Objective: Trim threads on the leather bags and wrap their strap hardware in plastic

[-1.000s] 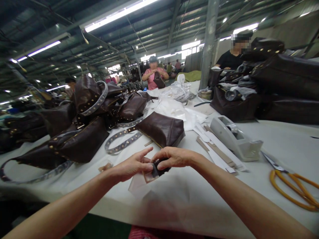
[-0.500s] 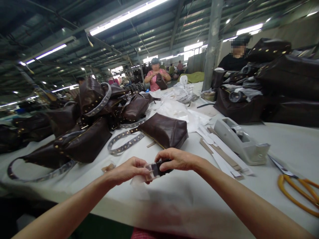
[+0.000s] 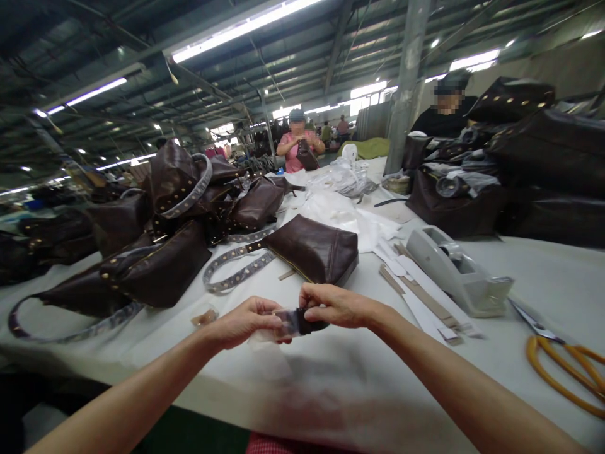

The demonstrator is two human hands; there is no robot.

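Above the front of the table, my left hand (image 3: 250, 323) pinches a clear plastic wrap (image 3: 278, 321) that hangs down below its fingers. A small dark piece (image 3: 302, 321), perhaps leather, sits partly inside that plastic. My right hand (image 3: 338, 305) has its fingers closed on the bare end of the dark piece. What the dark piece is, I cannot make out. Just behind my hands lies a dark brown handbag (image 3: 314, 249), its studded strap (image 3: 236, 274) looped out to the left and covered in clear film.
Several brown handbags (image 3: 161, 271) are heaped on the left, and more bags (image 3: 543, 157) at the far right. A tape dispenser (image 3: 454, 271), card strips (image 3: 425, 296) and orange-handled scissors (image 3: 562, 359) lie on the right. Two co-workers (image 3: 302, 148) (image 3: 447, 110) stand across the table.
My right fingers have tightened and shifted slightly on the dark piece. Both hands stay in nearly the same place. The co-worker in pink still handles a brown bag.
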